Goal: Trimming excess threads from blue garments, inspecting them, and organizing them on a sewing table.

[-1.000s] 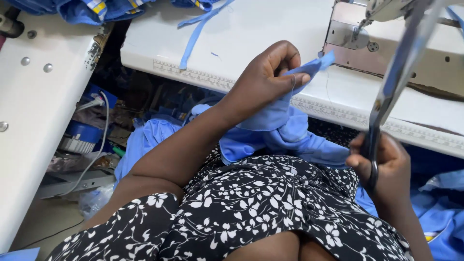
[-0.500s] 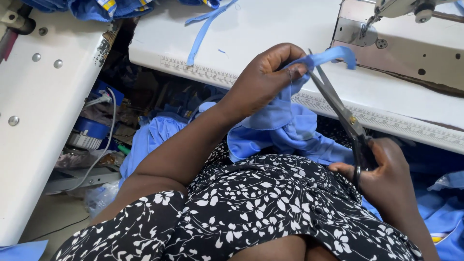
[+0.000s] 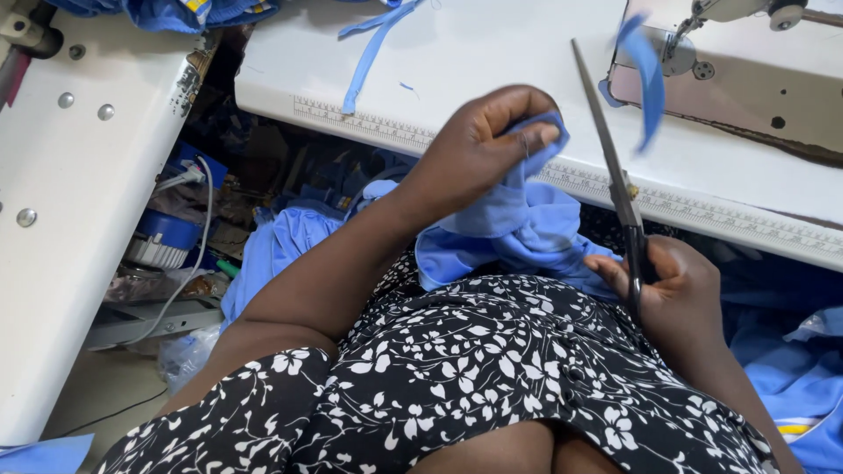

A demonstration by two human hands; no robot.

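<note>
My left hand [image 3: 479,145] pinches a bunched piece of light blue cloth [image 3: 514,233] that hangs down onto my lap. My right hand [image 3: 672,281] grips a pair of long scissors [image 3: 606,149] by the handles, with the closed blades pointing up over the table edge. A loose blue strip [image 3: 645,75], blurred, is in the air to the right of the blade tips, apart from the cloth in my left hand.
A white sewing table [image 3: 492,61] with a printed ruler along its front edge [image 3: 369,123] lies ahead. A sewing machine base [image 3: 729,83] sits at the upper right. A blue ribbon [image 3: 369,53] lies on the table. Blue fabric [image 3: 272,254] and clutter fill the gap on the left.
The scissors have swung up and their blades have come together. The tip of the cloth has come off as a strip and flies to the right. My left hand has drawn slightly down and left.
</note>
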